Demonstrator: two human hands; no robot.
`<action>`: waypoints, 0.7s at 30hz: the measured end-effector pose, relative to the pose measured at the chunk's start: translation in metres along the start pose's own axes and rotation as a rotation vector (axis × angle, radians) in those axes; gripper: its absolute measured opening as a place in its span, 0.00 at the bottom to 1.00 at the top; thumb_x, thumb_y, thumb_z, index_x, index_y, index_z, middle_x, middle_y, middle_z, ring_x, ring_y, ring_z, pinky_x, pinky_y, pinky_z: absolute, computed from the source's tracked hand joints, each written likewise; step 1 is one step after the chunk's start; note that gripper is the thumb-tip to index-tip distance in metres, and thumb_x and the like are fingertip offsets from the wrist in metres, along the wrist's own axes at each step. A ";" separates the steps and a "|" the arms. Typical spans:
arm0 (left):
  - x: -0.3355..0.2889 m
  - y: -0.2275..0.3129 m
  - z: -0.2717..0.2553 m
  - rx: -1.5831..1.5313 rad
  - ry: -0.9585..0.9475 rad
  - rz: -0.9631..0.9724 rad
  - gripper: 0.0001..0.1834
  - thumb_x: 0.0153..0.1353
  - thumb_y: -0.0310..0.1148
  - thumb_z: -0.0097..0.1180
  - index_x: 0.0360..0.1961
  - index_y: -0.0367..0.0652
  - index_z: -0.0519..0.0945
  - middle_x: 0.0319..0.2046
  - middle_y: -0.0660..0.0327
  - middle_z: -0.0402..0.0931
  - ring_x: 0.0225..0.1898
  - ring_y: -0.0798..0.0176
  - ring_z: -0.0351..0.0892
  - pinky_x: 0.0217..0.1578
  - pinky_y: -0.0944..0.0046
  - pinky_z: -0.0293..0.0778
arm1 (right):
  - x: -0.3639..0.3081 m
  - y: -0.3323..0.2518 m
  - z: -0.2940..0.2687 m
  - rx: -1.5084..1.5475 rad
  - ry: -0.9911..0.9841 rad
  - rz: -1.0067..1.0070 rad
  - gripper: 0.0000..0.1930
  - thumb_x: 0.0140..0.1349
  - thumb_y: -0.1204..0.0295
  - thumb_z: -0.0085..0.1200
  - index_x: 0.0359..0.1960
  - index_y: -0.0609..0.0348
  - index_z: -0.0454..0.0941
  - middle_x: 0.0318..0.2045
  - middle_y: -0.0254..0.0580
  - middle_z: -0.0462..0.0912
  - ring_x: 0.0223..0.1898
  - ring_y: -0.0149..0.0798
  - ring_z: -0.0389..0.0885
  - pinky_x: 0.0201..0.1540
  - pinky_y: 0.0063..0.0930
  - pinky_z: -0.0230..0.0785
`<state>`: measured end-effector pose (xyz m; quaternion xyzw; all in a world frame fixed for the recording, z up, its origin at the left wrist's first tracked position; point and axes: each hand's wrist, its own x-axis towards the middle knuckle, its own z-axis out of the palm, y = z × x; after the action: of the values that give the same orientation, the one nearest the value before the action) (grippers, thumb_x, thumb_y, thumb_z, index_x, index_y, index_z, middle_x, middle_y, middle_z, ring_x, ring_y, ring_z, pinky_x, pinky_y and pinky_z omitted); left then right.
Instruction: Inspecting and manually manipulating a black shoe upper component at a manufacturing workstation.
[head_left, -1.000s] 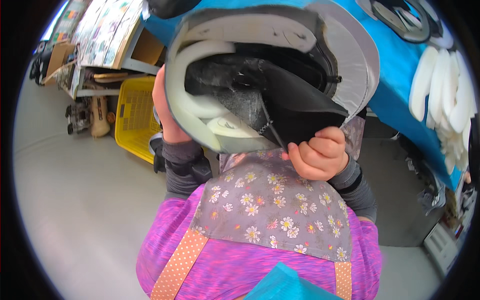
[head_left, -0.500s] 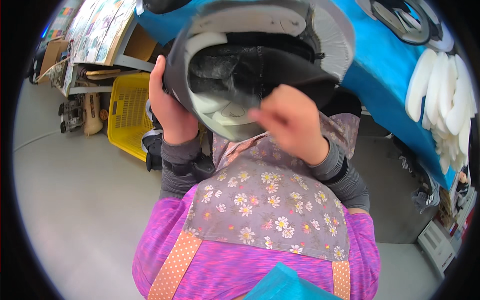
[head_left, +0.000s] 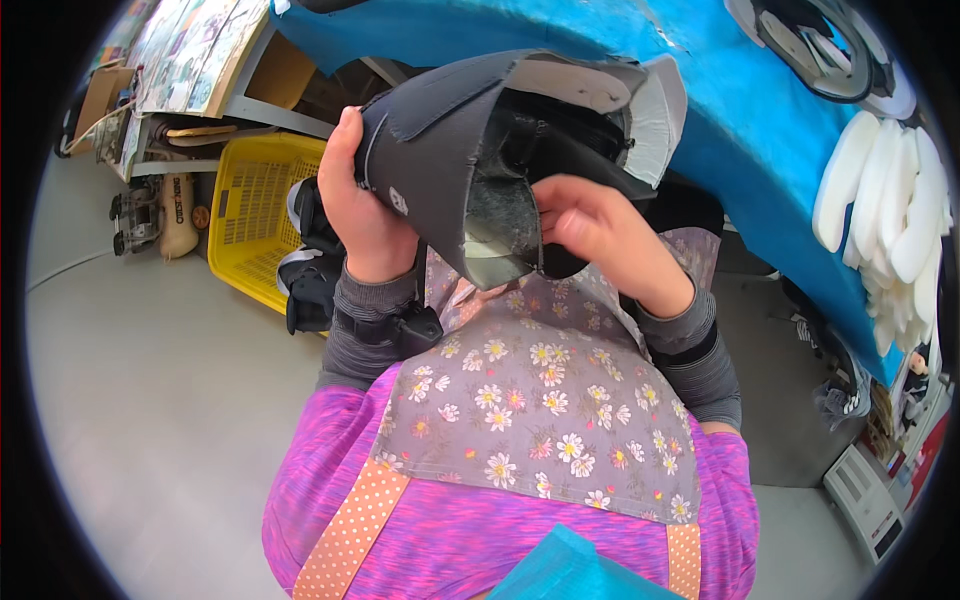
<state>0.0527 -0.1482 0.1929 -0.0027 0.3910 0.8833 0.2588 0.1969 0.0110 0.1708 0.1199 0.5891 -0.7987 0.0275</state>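
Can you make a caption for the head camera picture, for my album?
Left hand holds a black sewn piece, right hand at its opening, a yellow basket to the left.

Seeing a blue table [head_left: 560, 28] curving from the top toward the right, carrying long white pads [head_left: 885, 190], fanned and overlapping at its right end, and, farther up, a black-rimmed piece [head_left: 815, 50]. Finding a wood-edged bench [head_left: 238, 75] at upper left, bearing printed sheets [head_left: 185, 60], with a shelf [head_left: 190, 167] below holding flat tan pieces [head_left: 200, 131]. Looking down on a grey floor [head_left: 150, 400], supporting a yellow basket [head_left: 255, 160] with black shoes [head_left: 312, 290] in its right half; also noticing a tan bottle-shaped thing [head_left: 178, 220] and a wheeled frame [head_left: 133, 222] left of the basket, and a white box [head_left: 865, 500] at lower right.
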 end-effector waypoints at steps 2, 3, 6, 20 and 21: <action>-0.003 -0.002 0.001 0.007 -0.070 0.040 0.18 0.69 0.41 0.44 0.43 0.38 0.80 0.41 0.56 0.82 0.40 0.62 0.81 0.44 0.64 0.74 | 0.003 -0.010 0.002 0.101 0.232 0.165 0.25 0.61 0.60 0.63 0.48 0.73 0.73 0.37 0.43 0.80 0.32 0.31 0.80 0.35 0.24 0.73; -0.004 -0.005 0.007 0.010 0.008 0.048 0.15 0.69 0.39 0.44 0.40 0.38 0.78 0.38 0.59 0.81 0.38 0.64 0.80 0.42 0.66 0.74 | 0.006 -0.011 0.003 0.011 0.247 0.203 0.25 0.60 0.60 0.64 0.48 0.70 0.74 0.33 0.42 0.79 0.34 0.34 0.81 0.35 0.27 0.73; 0.002 -0.014 -0.003 0.154 -0.017 0.177 0.13 0.69 0.38 0.45 0.36 0.39 0.75 0.33 0.63 0.77 0.35 0.68 0.77 0.39 0.68 0.73 | 0.020 0.004 0.012 -0.495 0.299 -0.082 0.23 0.56 0.62 0.66 0.46 0.68 0.76 0.34 0.46 0.80 0.34 0.40 0.83 0.36 0.31 0.74; 0.011 -0.035 -0.017 0.147 -0.056 0.097 0.19 0.71 0.42 0.44 0.46 0.35 0.77 0.42 0.60 0.79 0.44 0.65 0.79 0.47 0.64 0.73 | 0.036 0.004 0.006 0.223 0.323 0.005 0.07 0.66 0.70 0.57 0.35 0.61 0.78 0.29 0.25 0.79 0.32 0.19 0.72 0.34 0.20 0.66; 0.012 -0.032 -0.014 0.098 -0.049 0.027 0.23 0.71 0.45 0.41 0.52 0.37 0.75 0.48 0.57 0.78 0.50 0.60 0.77 0.53 0.61 0.70 | 0.036 0.010 0.011 0.066 0.343 -0.107 0.07 0.65 0.70 0.57 0.33 0.62 0.77 0.28 0.27 0.78 0.31 0.22 0.72 0.34 0.22 0.66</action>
<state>0.0540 -0.1345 0.1590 0.0368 0.4272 0.8663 0.2563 0.1622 0.0010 0.1560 0.2235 0.5642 -0.7857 -0.1197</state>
